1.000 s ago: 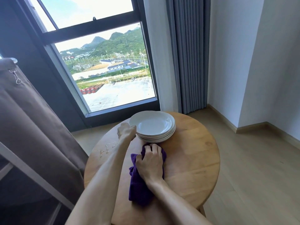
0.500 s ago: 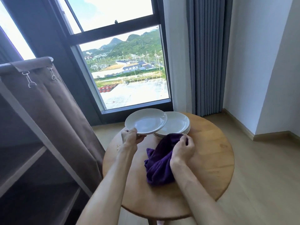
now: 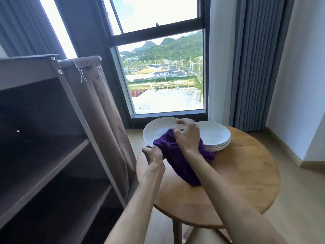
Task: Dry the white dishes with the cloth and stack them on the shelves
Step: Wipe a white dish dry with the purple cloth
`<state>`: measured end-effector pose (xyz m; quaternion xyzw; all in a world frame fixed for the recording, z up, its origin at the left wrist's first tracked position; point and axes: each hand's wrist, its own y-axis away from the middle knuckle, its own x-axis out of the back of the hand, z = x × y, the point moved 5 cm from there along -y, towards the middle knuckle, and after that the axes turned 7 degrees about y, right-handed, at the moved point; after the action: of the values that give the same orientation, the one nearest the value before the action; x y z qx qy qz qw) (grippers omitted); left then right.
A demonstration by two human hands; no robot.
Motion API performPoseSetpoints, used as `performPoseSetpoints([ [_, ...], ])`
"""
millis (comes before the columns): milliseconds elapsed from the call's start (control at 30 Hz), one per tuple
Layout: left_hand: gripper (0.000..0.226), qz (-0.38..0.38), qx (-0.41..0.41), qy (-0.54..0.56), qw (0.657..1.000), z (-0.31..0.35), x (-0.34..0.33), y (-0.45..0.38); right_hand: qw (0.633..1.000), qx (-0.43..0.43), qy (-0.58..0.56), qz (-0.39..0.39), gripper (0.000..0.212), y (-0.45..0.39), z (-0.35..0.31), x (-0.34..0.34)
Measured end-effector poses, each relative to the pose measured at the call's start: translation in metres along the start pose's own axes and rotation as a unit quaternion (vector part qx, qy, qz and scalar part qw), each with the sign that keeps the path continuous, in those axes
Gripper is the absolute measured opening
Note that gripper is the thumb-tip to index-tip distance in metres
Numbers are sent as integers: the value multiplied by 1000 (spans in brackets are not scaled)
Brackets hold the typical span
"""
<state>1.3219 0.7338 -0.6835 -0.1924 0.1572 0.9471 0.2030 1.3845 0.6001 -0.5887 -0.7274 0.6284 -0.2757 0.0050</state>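
Head view: left hand (image 3: 154, 154) grips plate (image 3: 158, 131) rim; right hand (image 3: 188, 136) presses bunched cloth (image 3: 177, 161) into it.

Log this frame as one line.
phase: drying | left hand: holds white dish by near rim | right hand: presses purple cloth onto dish | dish stack: on round table | shelves: no dishes visible

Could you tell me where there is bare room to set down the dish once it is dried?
Both brown shelves left of the round table look bare. The tabletop's near right part is free; its far side is crowded by the plate stack and purple cloth.
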Motion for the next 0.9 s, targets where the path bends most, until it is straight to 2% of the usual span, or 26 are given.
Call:
performPoseSetpoints([
  [33, 28, 12, -2, 10, 1000, -1, 6, 2, 998, -41, 17, 49, 42, 12, 12, 2],
  [67, 30, 19, -4, 25, 999, 0, 9, 5, 995, -94, 9, 42, 64, 23, 25, -2],
  [133, 36, 20, -11, 56, 998, -2, 15, 9, 977, -190, -80, -47, 107, 43, 41, -23],
  [200, 40, 12, -21, 65, 998, -8, 17, 17, 950, -250, -176, -55, 118, 53, 49, -39],
  [267, 38, 21, -25, 69, 997, -12, 22, 25, 937, -282, -206, -20, 111, 55, 52, -45],
  [333, 40, 44, -38, 77, 995, -9, 31, 31, 926, -302, -227, -3, 92, 53, 56, -51],
  [400, 42, 62, -78, 43, 994, 3, 42, 33, 909, -325, -261, -16, 66, 49, 59, -56],
  [467, 49, 36, -121, -4, 992, 23, 48, 31, 892, -334, -302, -43, 53, 43, 63, -58],
  [600, 51, -56, -140, -92, 984, 64, 49, 23, 848, -373, -365, -92, 57, 41, 69, -68],
  [700, 64, -103, -126, -73, 984, 58, 44, 34, 813, -415, -400, -79, 61, 49, 68, -82],
  [833, 72, -58, -155, -35, 986, 44, 49, 40, 832, -404, -375, -67, 53, 55, 74, -90],
  [900, 66, -73, -149, -23, 986, 51, 56, 37, 852, -361, -372, -73, 41, 47, 77, -82],
])
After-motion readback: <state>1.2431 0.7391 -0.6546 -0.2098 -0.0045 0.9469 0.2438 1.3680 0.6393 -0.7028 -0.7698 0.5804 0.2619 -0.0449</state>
